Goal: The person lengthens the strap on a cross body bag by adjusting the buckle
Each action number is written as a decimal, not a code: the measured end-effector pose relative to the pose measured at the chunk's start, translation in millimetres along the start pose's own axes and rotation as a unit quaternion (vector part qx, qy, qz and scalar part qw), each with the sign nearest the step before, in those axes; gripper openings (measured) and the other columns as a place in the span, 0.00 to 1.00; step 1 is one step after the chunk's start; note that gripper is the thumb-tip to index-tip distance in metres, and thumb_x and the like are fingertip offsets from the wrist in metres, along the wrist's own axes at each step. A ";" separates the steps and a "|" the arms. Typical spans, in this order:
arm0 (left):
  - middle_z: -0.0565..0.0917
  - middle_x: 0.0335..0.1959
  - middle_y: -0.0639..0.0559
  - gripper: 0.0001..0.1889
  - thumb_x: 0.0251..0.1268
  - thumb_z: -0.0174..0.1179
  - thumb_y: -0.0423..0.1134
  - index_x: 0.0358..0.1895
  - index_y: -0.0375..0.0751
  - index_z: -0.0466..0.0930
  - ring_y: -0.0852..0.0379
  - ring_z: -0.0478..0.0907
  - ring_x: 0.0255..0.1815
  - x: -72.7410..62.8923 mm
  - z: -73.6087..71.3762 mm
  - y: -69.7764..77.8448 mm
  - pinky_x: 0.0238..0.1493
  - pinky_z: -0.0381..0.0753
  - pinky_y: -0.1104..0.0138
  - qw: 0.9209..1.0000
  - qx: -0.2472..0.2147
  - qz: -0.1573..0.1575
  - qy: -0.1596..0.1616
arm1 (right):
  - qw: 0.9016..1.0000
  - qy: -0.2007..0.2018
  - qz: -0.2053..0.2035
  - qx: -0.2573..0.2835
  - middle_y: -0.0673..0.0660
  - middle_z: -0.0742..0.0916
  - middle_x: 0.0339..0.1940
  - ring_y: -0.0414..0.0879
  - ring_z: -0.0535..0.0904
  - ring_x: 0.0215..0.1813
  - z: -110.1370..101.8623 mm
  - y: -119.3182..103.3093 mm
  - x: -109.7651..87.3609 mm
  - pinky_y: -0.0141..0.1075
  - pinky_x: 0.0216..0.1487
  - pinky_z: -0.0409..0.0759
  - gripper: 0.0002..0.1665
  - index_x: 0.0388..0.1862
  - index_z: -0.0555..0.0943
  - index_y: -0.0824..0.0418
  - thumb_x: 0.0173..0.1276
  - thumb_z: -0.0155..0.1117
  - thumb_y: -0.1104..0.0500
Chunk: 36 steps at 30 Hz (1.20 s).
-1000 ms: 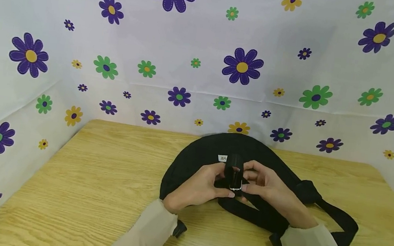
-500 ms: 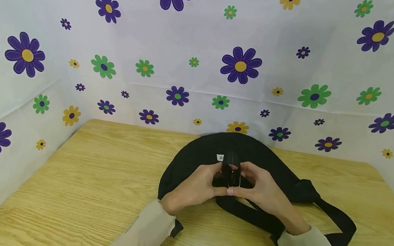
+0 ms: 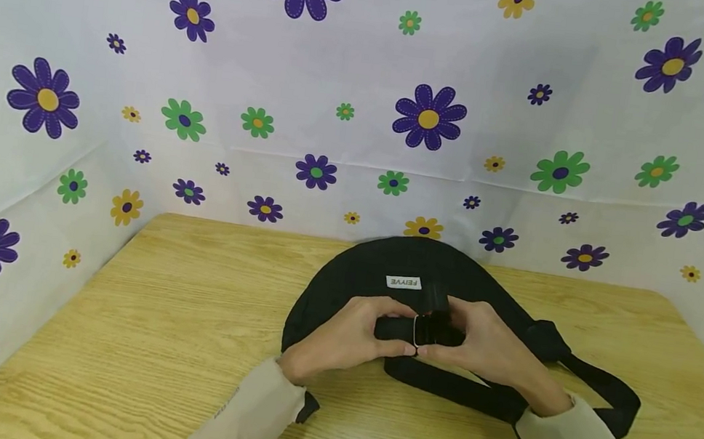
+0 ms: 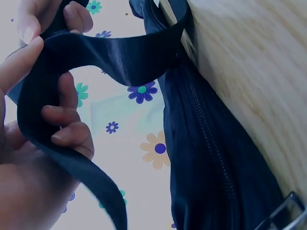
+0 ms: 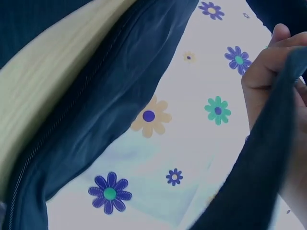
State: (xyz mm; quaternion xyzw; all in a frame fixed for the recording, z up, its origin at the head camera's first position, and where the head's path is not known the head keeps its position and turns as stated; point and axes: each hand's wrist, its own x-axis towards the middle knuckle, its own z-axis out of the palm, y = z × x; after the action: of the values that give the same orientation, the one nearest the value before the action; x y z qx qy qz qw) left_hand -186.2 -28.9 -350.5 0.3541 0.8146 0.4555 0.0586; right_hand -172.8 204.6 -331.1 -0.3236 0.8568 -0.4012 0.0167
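Head view: black strap (image 3: 394, 329) is pinched by the fingers of left hand (image 3: 346, 334) and right hand (image 3: 491, 345), its held length laid crosswise between them, silver ring (image 3: 416, 330) at mid-span (neither hand clearly nearer), black bag (image 3: 344, 284) beyond on the tabletop (image 3: 183, 301).

Soft, even light fills the head view, leaving a small white glare spot on the near bench (image 3: 182, 316), while the black bag (image 3: 413, 262) swallows detail. Both wrist views look hazy and bluish; the right blurs the close strap (image 5: 259, 163).
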 end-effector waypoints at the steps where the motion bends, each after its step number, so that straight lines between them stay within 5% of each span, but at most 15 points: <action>1: 0.83 0.59 0.47 0.22 0.65 0.71 0.36 0.61 0.35 0.81 0.55 0.77 0.63 -0.6 -0.8 -0.1 0.63 0.74 0.64 1.000 0.000 0.002 0.000 | 1.000 -0.003 -0.002 -0.002 0.56 0.90 0.42 0.43 0.86 0.41 -1.0 0.2 -0.2 0.36 0.41 0.82 0.25 0.54 0.79 0.71 0.62 0.76 0.60; 11: 0.83 0.59 0.46 0.25 0.61 0.74 0.38 0.60 0.35 0.82 0.52 0.77 0.63 -10.9 -11.8 -5.4 0.64 0.74 0.57 1.000 0.012 -0.015 0.012 | 0.998 0.029 -0.013 -0.045 0.44 0.83 0.28 0.37 0.76 0.29 -15.3 6.8 -11.5 0.33 0.29 0.73 0.17 0.39 0.79 0.63 0.57 0.78 0.61; 30: 0.84 0.54 0.47 0.23 0.63 0.73 0.37 0.60 0.35 0.81 0.54 0.79 0.57 -22.0 -23.8 -15.3 0.60 0.76 0.62 0.999 0.041 0.006 -0.007 | 0.997 0.013 0.021 -0.068 0.44 0.85 0.33 0.35 0.79 0.33 -36.7 28.1 -41.5 0.32 0.34 0.79 0.25 0.51 0.80 0.71 0.57 0.78 0.63; 36: 0.83 0.56 0.46 0.23 0.63 0.73 0.38 0.60 0.35 0.82 0.55 0.79 0.56 -27.6 -28.3 -20.3 0.59 0.77 0.62 0.998 0.058 0.009 -0.007 | 0.997 0.019 -0.008 -0.069 0.39 0.82 0.28 0.35 0.76 0.28 -40.7 35.6 -52.4 0.31 0.30 0.75 0.20 0.47 0.81 0.66 0.56 0.77 0.66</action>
State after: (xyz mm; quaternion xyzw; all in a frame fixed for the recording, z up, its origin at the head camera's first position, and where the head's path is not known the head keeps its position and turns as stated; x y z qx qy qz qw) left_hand -188.1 -72.8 -356.3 0.3671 0.8360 0.4059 0.0398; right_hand -162.4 278.6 -340.5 -0.3228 0.8799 -0.3479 -0.0253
